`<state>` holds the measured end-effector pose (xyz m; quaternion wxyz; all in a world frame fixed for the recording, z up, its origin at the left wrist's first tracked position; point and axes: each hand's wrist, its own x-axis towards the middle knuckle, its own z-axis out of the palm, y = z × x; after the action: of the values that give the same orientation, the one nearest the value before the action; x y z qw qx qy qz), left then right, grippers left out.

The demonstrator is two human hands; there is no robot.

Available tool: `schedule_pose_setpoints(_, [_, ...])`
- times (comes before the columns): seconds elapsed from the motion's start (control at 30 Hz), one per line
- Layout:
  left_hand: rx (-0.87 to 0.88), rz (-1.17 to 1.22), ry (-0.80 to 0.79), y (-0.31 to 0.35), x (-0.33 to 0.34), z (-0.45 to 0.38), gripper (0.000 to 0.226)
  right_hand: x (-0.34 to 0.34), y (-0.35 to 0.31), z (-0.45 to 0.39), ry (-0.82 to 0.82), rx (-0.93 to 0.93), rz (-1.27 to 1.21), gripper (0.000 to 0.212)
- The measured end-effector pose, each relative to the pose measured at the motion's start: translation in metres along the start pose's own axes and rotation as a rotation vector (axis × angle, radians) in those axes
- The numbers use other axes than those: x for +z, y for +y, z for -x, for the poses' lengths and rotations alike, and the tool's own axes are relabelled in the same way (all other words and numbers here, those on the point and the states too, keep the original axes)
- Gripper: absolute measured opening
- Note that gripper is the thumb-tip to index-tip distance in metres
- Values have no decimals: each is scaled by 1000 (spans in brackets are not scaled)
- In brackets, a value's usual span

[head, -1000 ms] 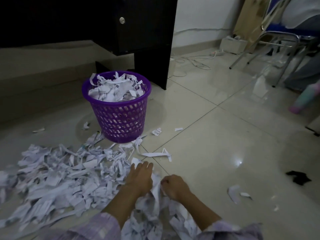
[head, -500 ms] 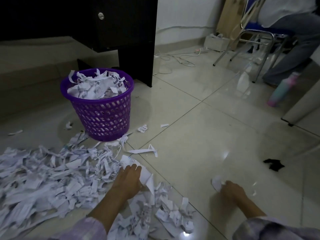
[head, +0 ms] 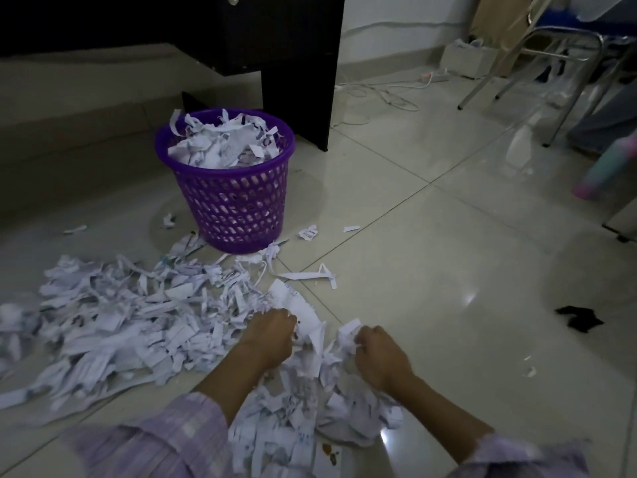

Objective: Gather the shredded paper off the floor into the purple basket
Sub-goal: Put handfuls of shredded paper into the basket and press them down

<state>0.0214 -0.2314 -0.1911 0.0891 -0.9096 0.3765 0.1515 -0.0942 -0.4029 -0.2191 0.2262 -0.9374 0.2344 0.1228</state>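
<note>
The purple basket [head: 238, 205] stands on the tiled floor, heaped with white paper strips to its rim. A wide spread of shredded paper [head: 113, 326] lies in front of it and to the left. A smaller heap [head: 310, 405] sits between my arms. My left hand [head: 269, 336] has its fingers curled into the paper at the heap's top edge. My right hand [head: 379, 357] grips a crumpled white scrap at the heap's right side. Loose strips [head: 310, 276] lie just right of the basket.
A black desk leg [head: 300, 63] stands right behind the basket. White cables [head: 382, 94] trail over the floor at the back. A metal chair [head: 551, 60] and a pastel bottle [head: 606, 174] are at the right. A small black scrap [head: 579, 317] lies on the tiles.
My right hand came back from the right with a scrap and joined the heap beside my left hand. The view swung left.
</note>
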Motion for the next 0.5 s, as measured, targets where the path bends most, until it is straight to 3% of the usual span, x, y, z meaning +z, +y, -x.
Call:
schedule_pose_setpoints(0.07, [7,34,18,-5,0,6,39,-19,5,4,-83,133,225,32])
schedule_pose_setpoints(0.13, [3,41,8,-12,0,13,39,-33,14,8,-281,253,353,34])
schedule_pose_setpoints(0.23, [-23,-8,-12,-23,1,25,34,-29,18,14,-633,375,223,23])
schedule_pose_setpoints(0.33, [-32,-33,-8,-32,2,36,34,-17,2,16,-578,202,105,9])
schedule_pose_setpoints(0.43, [4,-88,-16,-39,4,49,36,-6,-24,7,-552,-32,-53,17])
schedule_pose_setpoints(0.5, [52,-128,-25,-46,3,59,39,-3,-43,3,-387,-163,101,12])
